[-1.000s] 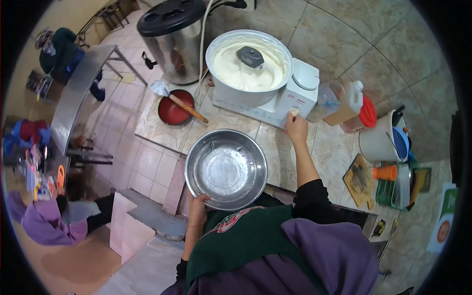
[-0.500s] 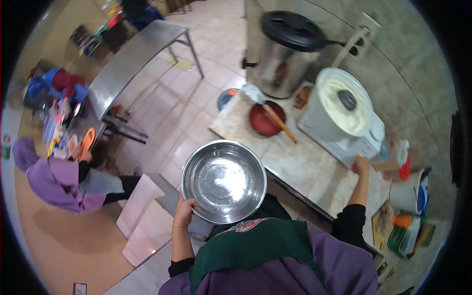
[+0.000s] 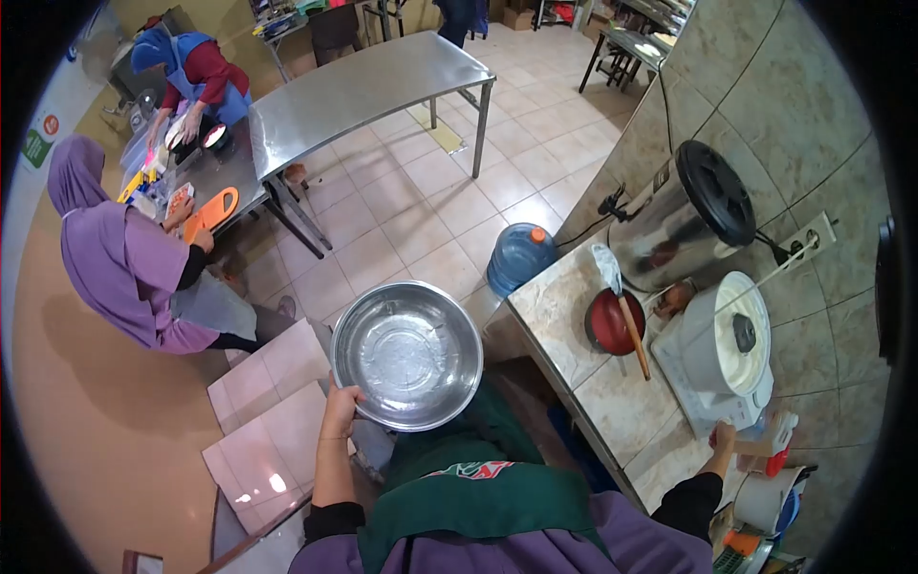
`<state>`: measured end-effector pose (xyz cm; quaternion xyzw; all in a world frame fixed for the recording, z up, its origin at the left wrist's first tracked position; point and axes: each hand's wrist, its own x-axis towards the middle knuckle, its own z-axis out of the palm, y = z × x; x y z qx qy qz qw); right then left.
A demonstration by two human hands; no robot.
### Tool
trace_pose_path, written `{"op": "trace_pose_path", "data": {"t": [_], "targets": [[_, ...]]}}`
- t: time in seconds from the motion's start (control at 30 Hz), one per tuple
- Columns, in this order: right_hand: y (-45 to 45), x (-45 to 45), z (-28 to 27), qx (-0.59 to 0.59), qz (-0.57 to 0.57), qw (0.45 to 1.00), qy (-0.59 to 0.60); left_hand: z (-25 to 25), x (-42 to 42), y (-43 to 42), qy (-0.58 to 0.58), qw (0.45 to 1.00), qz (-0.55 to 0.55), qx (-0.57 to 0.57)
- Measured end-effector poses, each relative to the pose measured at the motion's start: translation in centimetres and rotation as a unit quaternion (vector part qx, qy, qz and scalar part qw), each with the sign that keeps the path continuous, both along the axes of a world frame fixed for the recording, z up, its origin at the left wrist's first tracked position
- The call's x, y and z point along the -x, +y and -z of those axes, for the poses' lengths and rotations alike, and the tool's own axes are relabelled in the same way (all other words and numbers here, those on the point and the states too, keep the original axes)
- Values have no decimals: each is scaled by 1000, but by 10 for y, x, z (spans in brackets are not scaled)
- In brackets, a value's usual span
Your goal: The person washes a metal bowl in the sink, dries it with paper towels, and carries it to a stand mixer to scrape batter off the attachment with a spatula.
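Leftward, with the left hand (image 3: pixel 341 411), gripping the near rim of a steel bowl (image 3: pixel 408 356), left of the counter (image 3: pixel 555 325); rightward, past a red pan (image 3: pixel 604 325), with curled right hand (image 3: pixel 724 438) at a mixer's (image 3: pixel 703 346) near end, can't tell whether gripping.

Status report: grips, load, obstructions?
Left grip on rim of round silver metal bowl. Right grip at front of white round-bowled mixer. Bowl open side up, looks empty. Nothing seen blocking either.

the bowl (image 3: pixel 406 356) is glossy, smooth metal; the mixer (image 3: pixel 698 356) looks like smooth white plastic; the spatula (image 3: pixel 633 331) has a wooden handle; the apron (image 3: pixel 483 509) is matt cloth.
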<state>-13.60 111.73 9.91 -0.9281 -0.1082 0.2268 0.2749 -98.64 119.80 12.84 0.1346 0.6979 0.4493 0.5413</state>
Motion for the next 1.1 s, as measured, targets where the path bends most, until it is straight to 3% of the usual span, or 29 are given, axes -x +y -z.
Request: {"op": "trace_pose_path", "data": {"t": [0.03, 0.07, 0.1, 0.13, 0.17, 0.2, 0.23, 0.27, 0.3, 0.37, 0.4, 0.47, 0.57, 0.63, 0.67, 0.7, 0.73, 0.77, 0.8, 0.83, 1.03, 1.1], "targets": [[-3, -10, 10, 1, -16, 1000, -15, -11, -3, 10, 15, 1000, -18, -13], [-9, -35, 27, 43, -108, 991, -62, 16, 13, 18, 11, 1000, -15, 9], [-25, -66, 47, 184, -313, 901, -238, 45, 31, 24, 5, 1000, -1, 30], [-37, -84, 67, 256, -409, 805, -345, 43, 35, 35, -15, 1000, 17, 17], [-28, -44, 35, 357, -477, 674, -436, 37, 36, 51, -38, 998, 42, 4], [-34, -57, 70, 275, -381, 704, -533, 42, 37, 66, -35, 999, 31, -7], [-33, -49, 70, 233, -307, 778, -495, 47, 39, 83, -33, 999, 21, -17], [-36, -51, 77, 258, -313, 749, -523, 39, 38, 100, -41, 998, 43, -8], [-27, -18, 48, 296, -288, 796, -442, 30, 37, 119, -48, 997, 60, 1], [-22, 12, 33, 157, -154, 896, -386, 28, 34, 160, -62, 994, 86, 5], [-16, 31, 27, 162, -134, 899, -385, 24, 31, 181, -54, 994, 98, 0], [-4, 82, -5, 84, 14, 951, -296, 23, 26, 224, -45, 990, 131, -25], [-45, 122, 13, 137, -20, 921, -364, 50, 31, 289, -57, 986, 155, -4], [-83, 152, 55, 287, 113, 891, -333, 52, 21, 316, -38, 989, 144, -3], [-136, 148, 101, 409, -6, 858, -311, 49, 11, 331, -24, 991, 133, -4], [-147, 179, 90, 587, -305, 728, -178, 50, 7, 345, -50, 991, 124, 15], [-168, 221, 99, 488, -195, 833, -174, 51, 6, 352, -76, 990, 116, 35], [-119, 283, 40, 508, -173, 843, -37, 51, 3, 357, -89, 990, 108, 29], [-142, 291, 78, 524, -215, 813, 134, 52, -1, 360, -103, 989, 101, 24], [-141, 321, 88, 513, -203, 815, 177, 57, -4, 365, -103, 990, 95, 18], [7, 414, 110, 372, -174, 889, 204, 67, -18, 380, -229, 961, 63, 140], [57, 434, 118, 336, -177, 901, 208, 78, -19, 391, -219, 952, 126, 172]]}}
